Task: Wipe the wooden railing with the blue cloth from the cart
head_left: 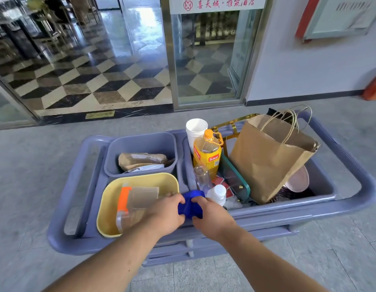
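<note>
Both hands were closed on the blue cloth (191,204): our left hand (165,211) pinched its left side, our right hand (212,216) gripped its right side, with the fabric bunched between them. We held the cloth just above the near rim of the grey cart (309,209), between the yellow bin (108,199) and the larger compartment. We judged the cloth light, soft and limp; it folded freely and would not hold shape, so a wad gathered into one palm looked a better hold than a pinch at an edge. It seemed neither slippery nor fragile. Just beyond our fingers stood a small white bottle (217,193) and a clear bottle (201,178), near enough to be tipped by a trailing corner. A spray bottle (124,204) lay in the yellow bin. No wooden railing was visible to us.
</note>
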Available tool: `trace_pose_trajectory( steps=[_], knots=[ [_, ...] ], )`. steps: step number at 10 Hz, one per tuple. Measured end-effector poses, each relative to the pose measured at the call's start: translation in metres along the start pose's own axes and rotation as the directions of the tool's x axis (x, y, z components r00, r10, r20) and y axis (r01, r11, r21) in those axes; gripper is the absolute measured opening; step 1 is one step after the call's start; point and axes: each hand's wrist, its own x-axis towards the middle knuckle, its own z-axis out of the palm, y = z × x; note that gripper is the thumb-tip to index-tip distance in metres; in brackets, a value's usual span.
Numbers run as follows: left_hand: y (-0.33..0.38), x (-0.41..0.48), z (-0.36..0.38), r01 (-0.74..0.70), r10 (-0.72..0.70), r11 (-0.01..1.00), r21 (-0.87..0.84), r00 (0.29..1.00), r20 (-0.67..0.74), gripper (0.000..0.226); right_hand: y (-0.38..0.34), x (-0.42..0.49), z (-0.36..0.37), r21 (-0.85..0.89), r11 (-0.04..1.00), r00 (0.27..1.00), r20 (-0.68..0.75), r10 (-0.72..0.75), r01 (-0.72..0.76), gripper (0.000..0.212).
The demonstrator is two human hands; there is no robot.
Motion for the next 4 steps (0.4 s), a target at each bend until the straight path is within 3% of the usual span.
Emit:
trace_pose_trajectory(
  steps=[3,4],
  knots=[
    [-0.011,0.023,-0.01,-0.175,0.173,0.984,0.021,0.981,0.086,0.037,-0.011,0.007,-0.002,-0.21,0.977,0.999,-0.046,0.018,-0.027,0.059],
    [0.001,0.023,-0.044,-0.268,0.27,0.963,0.039,0.963,-0.028,0.035,-0.028,-0.014,-0.023,-0.213,0.977,0.977,-0.212,-0.019,-0.027,0.05]
  ],
)
